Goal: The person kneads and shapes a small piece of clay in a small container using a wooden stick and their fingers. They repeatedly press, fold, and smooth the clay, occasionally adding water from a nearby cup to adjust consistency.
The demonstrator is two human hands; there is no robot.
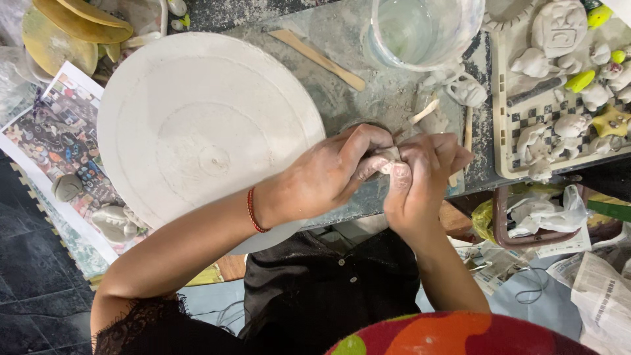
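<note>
A small lump of grey clay (pixel 389 158) is pinched between both of my hands, just past the near edge of the dusty work table (pixel 342 98). My left hand (pixel 332 174) wraps it from the left, thumb and fingers pressed on it; a red cord circles that wrist. My right hand (pixel 420 174) closes on it from the right, fingertips smeared with clay. Most of the lump is hidden by my fingers. A large round white plaster disc (pixel 204 125) lies just left of my hands.
A clear plastic tub (pixel 424 29) stands behind my hands, with wooden modelling sticks (pixel 319 59) and small clay figures (pixel 463 89) beside it. A tray with a checkered mat (pixel 559 105) holds several clay pieces at right. Printed paper (pixel 59 144) lies left.
</note>
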